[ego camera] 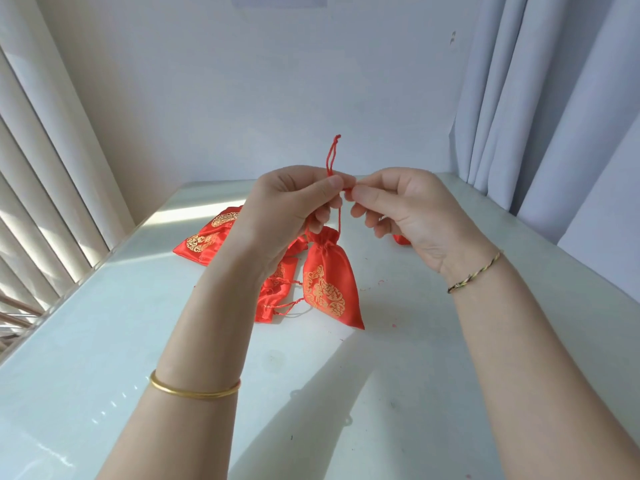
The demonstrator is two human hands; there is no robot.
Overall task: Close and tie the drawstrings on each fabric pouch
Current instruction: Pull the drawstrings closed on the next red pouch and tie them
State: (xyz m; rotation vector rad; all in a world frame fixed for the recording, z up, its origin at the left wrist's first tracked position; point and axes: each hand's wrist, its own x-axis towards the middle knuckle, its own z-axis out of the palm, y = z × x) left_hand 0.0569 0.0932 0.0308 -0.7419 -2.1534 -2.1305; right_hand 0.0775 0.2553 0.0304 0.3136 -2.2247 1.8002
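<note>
Red gold-printed pouch (329, 289), left hand (291, 206), right hand (408, 209) pinching drawstring (331, 155)

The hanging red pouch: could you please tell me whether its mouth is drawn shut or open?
Shut: the red pouch is puckered tight at its neck, hanging from drawstrings pinched by left hand and right hand.

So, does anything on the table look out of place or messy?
Only small things: red flecks lie scattered on the table right of the hanging pouch, perhaps thread bits. Nothing looks damaged or spilled.
</note>
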